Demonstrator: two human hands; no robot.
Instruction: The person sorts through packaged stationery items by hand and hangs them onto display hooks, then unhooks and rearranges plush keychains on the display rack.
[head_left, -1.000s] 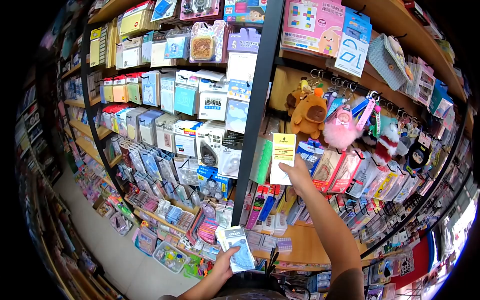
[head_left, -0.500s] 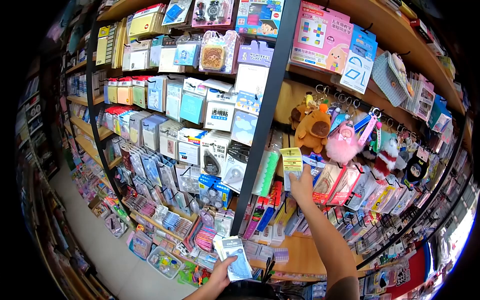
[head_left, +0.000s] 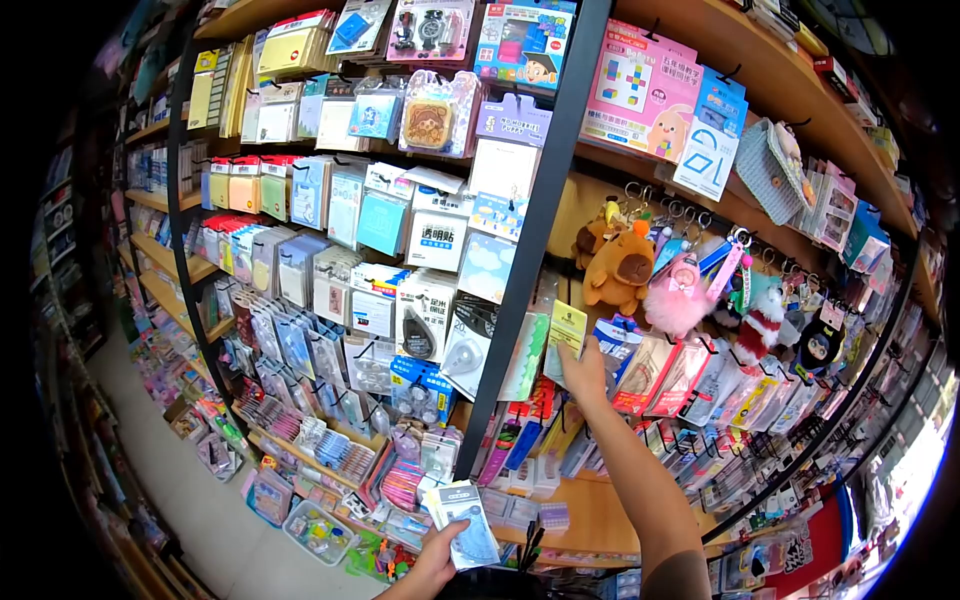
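My left hand (head_left: 436, 556) is closed around a few flat packets, and the front packet (head_left: 472, 528) is pale blue with a dark grey top strip. A cream-coloured edge shows behind it. My right hand (head_left: 586, 372) reaches to the right-hand rack, thumb and fingers closed on a flat packet with a yellow top (head_left: 567, 330). Its lower part is covered by my hand. Just left of it hangs a green scalloped-edge pack (head_left: 526, 355). A brown plush keychain (head_left: 620, 268) hangs above my right hand, and blue-and-white packs (head_left: 614, 340) are close beside its fingers.
A black upright post (head_left: 527, 240) divides two wooden shelf racks. Hooks on the left hold sticky notes and correction tape (head_left: 418, 325). A pink fluffy keychain (head_left: 680, 300) hangs at right. A clear bin (head_left: 320, 530) stands on the floor, and a wooden shelf (head_left: 610, 515) runs below.
My right hand has shifted slightly left with the yellow-topped packet, bringing it closer to the green scalloped pack. My left hand still holds its packets. The view has moved a little.
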